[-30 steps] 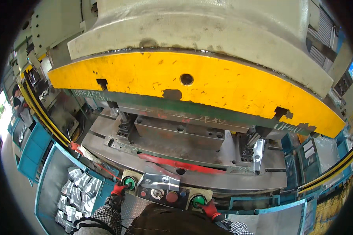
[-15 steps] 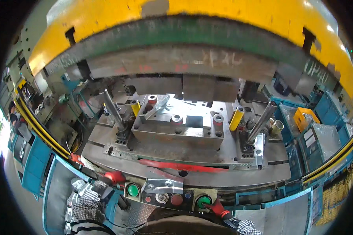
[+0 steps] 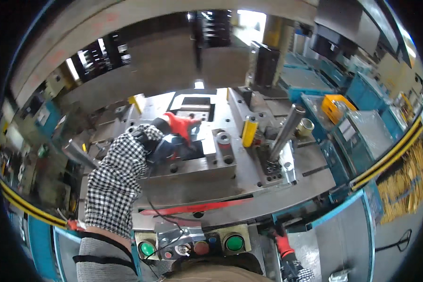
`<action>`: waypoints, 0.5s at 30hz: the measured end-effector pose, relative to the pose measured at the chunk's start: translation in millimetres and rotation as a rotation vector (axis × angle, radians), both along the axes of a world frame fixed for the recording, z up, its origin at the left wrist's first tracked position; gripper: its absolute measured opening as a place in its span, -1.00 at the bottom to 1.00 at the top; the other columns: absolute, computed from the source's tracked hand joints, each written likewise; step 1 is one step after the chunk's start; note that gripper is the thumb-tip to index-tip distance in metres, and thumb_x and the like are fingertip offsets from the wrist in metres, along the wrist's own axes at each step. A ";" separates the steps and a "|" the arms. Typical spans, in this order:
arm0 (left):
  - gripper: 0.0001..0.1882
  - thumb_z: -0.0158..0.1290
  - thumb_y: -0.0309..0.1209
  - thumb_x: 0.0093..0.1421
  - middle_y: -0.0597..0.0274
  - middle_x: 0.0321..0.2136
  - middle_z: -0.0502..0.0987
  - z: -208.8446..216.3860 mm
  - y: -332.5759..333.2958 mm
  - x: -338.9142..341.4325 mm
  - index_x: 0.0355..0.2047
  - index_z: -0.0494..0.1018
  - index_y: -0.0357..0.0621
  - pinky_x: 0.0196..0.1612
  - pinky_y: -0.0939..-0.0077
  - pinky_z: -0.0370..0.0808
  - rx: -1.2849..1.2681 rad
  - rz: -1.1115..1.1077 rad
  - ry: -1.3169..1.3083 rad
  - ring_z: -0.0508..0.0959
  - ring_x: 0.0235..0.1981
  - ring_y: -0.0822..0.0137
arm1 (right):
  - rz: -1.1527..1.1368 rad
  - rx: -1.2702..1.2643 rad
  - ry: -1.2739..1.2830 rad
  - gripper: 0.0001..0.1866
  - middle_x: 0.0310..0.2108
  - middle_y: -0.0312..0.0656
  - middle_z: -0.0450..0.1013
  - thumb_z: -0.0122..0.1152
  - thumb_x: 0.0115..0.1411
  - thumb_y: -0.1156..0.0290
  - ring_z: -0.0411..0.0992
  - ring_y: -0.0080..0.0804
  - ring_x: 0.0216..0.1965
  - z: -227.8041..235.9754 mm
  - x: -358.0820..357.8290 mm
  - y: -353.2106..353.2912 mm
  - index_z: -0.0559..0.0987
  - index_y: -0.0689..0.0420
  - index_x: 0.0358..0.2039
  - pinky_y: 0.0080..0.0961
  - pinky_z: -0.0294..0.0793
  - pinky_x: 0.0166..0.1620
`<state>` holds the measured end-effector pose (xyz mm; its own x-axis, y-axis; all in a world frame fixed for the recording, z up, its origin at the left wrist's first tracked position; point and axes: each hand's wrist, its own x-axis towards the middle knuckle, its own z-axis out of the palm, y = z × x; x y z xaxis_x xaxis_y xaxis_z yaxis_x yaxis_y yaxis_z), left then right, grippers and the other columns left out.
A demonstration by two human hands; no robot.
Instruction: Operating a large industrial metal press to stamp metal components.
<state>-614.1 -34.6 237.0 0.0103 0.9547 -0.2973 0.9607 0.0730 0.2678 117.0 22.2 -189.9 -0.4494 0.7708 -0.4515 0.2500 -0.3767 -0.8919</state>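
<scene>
My left hand (image 3: 181, 126), in a red glove, reaches far forward over the lower die (image 3: 188, 181) of a press. Its fingers are spread, one part pointing right and another down, above a shiny metal plate (image 3: 207, 136); whether they touch it I cannot tell. The checkered sleeve hides part of the die. My right hand (image 3: 283, 243), also red-gloved, is low at the right, beside a blue-edged bin (image 3: 324, 235). Its dark fingertips blur into the dark gap there. Between my arms sits a control panel with a left green button (image 3: 147, 249) and a right green button (image 3: 235, 242).
A steel guide post (image 3: 286, 131) and a yellow cylinder (image 3: 250, 131) stand on the die's right side. A red bar (image 3: 197, 207) lies along its front. The press's upper part (image 3: 164, 51) hangs above. A yellow crate (image 3: 336, 107) sits among blue bins at the right.
My left hand has gone from beside the left green button forward over the die. My right hand has left the right green button and shifted right. The view has shifted, and the press's upper part appears higher.
</scene>
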 end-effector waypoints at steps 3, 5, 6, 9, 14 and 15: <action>0.32 0.61 -0.08 -0.11 -0.10 0.34 0.46 -21.4 1.5 -14.7 0.56 0.11 -0.18 0.37 0.17 0.42 -0.125 0.042 -0.150 0.46 0.34 0.10 | -0.151 0.257 0.143 -0.18 0.28 -0.17 0.49 0.44 0.29 0.45 0.51 -0.36 0.17 78.2 -28.1 49.9 0.29 0.14 0.50 -0.39 0.53 0.20; 0.31 0.63 -0.15 -0.15 -0.06 0.33 0.47 -8.7 0.8 -5.4 0.55 0.14 -0.19 0.38 0.21 0.41 -0.045 0.049 -0.211 0.47 0.33 0.13 | -0.196 0.360 0.341 -0.18 0.38 -0.08 0.39 0.40 0.30 0.52 0.42 -0.27 0.32 121.2 -45.8 98.3 0.25 0.19 0.52 -0.34 0.38 0.37; 0.31 0.64 -0.18 -0.16 -0.06 0.35 0.45 -1.6 -7.5 -3.3 0.54 0.15 -0.19 0.39 0.20 0.39 0.058 0.038 -0.205 0.45 0.35 0.11 | -0.185 0.442 0.259 -0.15 0.42 -0.03 0.35 0.40 0.30 0.52 0.36 -0.22 0.38 139.8 -66.7 124.1 0.22 0.21 0.53 -0.29 0.32 0.42; 0.31 0.63 -0.13 -0.16 -0.09 0.44 0.33 51.5 -30.7 38.9 0.53 0.16 -0.23 0.48 0.13 0.27 0.393 -0.043 -0.052 0.33 0.45 0.04 | -0.169 0.767 -0.001 0.01 0.49 0.12 0.23 0.50 0.24 0.41 0.24 -0.05 0.49 168.2 -131.9 197.8 0.09 0.23 0.57 -0.17 0.23 0.49; 0.33 0.53 0.16 -0.15 -0.25 0.36 0.33 103.4 -117.5 142.8 0.49 0.16 -0.29 0.42 -0.07 0.28 0.765 0.023 0.062 0.36 0.37 -0.25 | 0.114 1.052 -0.580 0.28 0.45 0.36 0.15 0.65 0.01 0.18 0.24 0.30 0.43 143.5 -215.1 277.2 0.00 0.27 0.56 0.03 0.31 0.42; 0.30 0.49 0.21 -0.12 -0.28 0.37 0.32 109.4 -144.4 155.3 0.47 0.19 -0.28 0.41 -0.15 0.27 0.761 -0.075 0.153 0.36 0.35 -0.30 | 0.132 1.066 -0.610 0.25 0.43 0.38 0.16 0.62 0.01 0.21 0.25 0.36 0.40 130.6 -216.2 294.6 0.01 0.27 0.55 0.06 0.34 0.39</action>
